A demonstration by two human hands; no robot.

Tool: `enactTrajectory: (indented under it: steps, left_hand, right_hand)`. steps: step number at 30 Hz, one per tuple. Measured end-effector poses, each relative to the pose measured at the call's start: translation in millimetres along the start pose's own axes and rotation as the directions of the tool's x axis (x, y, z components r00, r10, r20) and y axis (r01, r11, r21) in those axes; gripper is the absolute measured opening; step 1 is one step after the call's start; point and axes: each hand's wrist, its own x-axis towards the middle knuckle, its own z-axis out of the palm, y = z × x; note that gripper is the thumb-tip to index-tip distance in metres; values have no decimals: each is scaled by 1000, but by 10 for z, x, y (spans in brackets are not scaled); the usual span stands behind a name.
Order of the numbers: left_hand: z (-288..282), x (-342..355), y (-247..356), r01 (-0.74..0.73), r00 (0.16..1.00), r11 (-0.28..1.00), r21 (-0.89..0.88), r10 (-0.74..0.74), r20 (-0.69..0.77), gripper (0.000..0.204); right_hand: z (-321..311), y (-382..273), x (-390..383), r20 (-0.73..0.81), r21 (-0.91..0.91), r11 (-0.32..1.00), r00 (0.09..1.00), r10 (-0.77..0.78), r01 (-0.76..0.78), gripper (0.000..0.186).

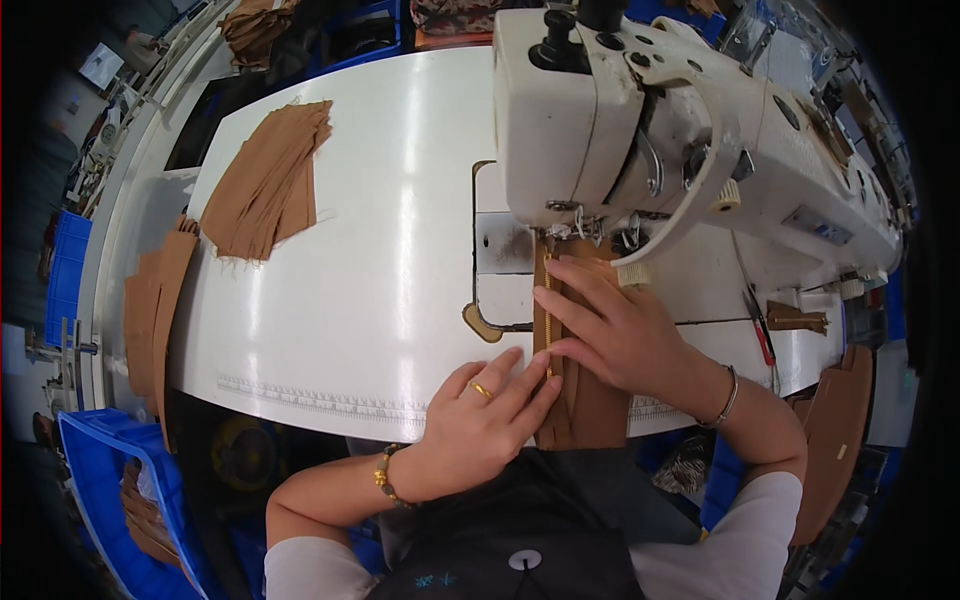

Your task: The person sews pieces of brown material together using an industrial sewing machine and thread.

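A brown fabric piece (598,400) with a brass zipper (548,315) lies lengthwise under the needle area of the white sewing machine (565,130). My right hand (620,335) rests on it, fingers spread along the zipper below the presser foot (550,238). Near the table's front edge, my left hand (480,420) touches the zipper's lower part with its fingertips, fingers extended and slightly bent; its thumb is not clearly visible. The two hands nearly meet at the zipper.
Brown cut pieces lie at back left (262,180) and over the left edge (150,320) of the white table (360,250). Red-handled scissors (765,340) and a zipper scrap (800,318) are at right. Blue bins (90,440) and larger brown panels (835,430) flank the table.
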Motion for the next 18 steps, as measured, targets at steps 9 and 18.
enactTrajectory:
  steps: [9, 18]
  left_hand:
    - [19, -20, -28, 4, 1000, 1000, -16, -4, 5, 40]
    - [39, -315, 152, -104, 994, 989, -108, 100, -41, 37]
  right_hand:
    - [76, 74, 16, 147, -62, 990, 980, 131, -123, 66]
    - [63, 53, 40, 89, -136, 989, 993, 79, -66, 78]
